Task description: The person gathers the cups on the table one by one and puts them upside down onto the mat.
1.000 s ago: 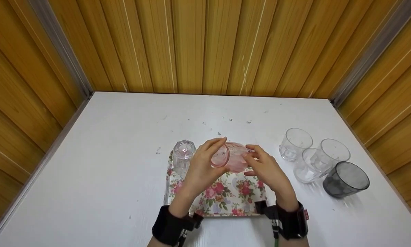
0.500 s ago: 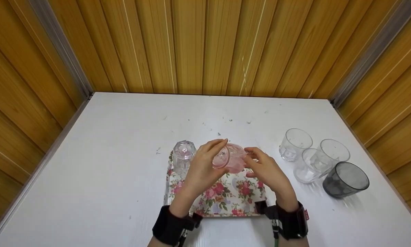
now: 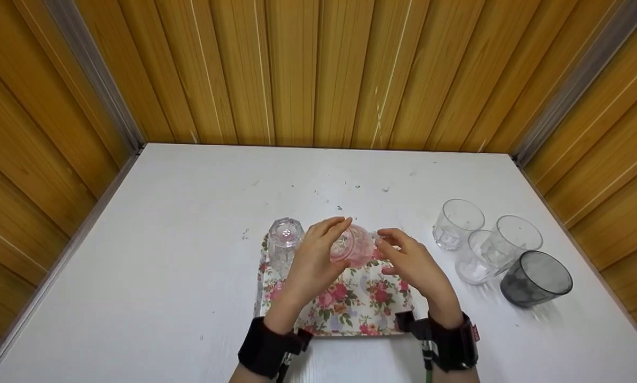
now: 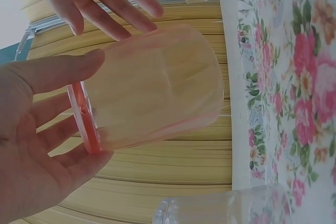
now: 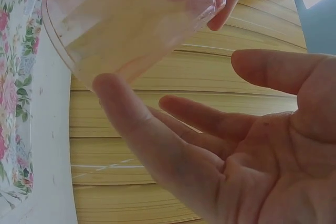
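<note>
Above the floral tray [image 3: 350,314], a pink-tinted glass [image 3: 360,247] is held tilted. My left hand [image 3: 315,260] grips it by its thick base, thumb on one side and fingers on the other. Its mouth points down toward the tray in the left wrist view. My right hand [image 3: 411,260] is beside the glass with fingers spread and relaxed; in the right wrist view, one fingertip [image 5: 107,85] overlaps the glass near its rim. An upside-down clear glass [image 3: 285,239] stands at the tray's far left corner, just beyond my left hand.
To the right on the white table [image 3: 164,255] stand several upright glasses: a clear one at the back [image 3: 456,226], two more clear glasses [image 3: 518,234] overlapping in view, and a dark grey glass [image 3: 534,279]. Wood-patterned walls [image 3: 318,74] enclose the table.
The pink glass has turned in my left hand, its mouth end swinging down and toward the left, away from the right fingers. Both hands have stayed nearly in place.
</note>
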{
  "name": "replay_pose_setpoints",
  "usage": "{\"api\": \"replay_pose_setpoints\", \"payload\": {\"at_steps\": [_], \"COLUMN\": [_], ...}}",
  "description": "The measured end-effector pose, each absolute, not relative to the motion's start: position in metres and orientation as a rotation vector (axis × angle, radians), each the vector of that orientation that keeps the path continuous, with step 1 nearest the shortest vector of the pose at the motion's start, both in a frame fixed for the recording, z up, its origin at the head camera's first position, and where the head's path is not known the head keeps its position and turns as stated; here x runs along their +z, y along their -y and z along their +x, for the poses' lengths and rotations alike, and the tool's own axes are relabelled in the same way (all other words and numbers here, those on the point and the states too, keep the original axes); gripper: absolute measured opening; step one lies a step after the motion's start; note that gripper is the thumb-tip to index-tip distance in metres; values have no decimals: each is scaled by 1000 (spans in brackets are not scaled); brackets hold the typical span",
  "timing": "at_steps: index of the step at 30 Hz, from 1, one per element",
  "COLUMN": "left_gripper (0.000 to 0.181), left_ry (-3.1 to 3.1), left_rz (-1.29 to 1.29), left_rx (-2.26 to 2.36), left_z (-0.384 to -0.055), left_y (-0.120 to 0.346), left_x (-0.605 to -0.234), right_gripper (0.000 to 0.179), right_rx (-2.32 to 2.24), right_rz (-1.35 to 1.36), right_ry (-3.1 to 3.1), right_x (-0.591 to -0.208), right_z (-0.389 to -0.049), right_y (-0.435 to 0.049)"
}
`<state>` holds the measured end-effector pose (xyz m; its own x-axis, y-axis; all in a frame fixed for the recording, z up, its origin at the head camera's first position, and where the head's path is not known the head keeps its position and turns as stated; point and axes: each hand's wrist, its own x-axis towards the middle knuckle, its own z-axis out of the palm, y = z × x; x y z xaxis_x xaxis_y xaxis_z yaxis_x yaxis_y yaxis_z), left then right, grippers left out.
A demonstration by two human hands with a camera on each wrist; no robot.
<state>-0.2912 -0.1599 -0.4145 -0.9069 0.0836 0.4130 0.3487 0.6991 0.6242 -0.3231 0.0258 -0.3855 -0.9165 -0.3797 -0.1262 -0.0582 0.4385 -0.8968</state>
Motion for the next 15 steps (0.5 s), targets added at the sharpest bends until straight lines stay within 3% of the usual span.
{"api": "replay_pose_setpoints", "payload": {"at_steps": [15], "left_gripper": [72], "left_ry": [2582], "left_rz": [-322], "left_rx": [-971], "left_z": [-294], "left_y": [163], "left_x": [-419], "right_gripper": [40], "right_rx": [-1448], "right_rz": [-413], "right_ry": [-2413], "right_x": [-384], "right_z": [-324], "right_y": [-27]}}
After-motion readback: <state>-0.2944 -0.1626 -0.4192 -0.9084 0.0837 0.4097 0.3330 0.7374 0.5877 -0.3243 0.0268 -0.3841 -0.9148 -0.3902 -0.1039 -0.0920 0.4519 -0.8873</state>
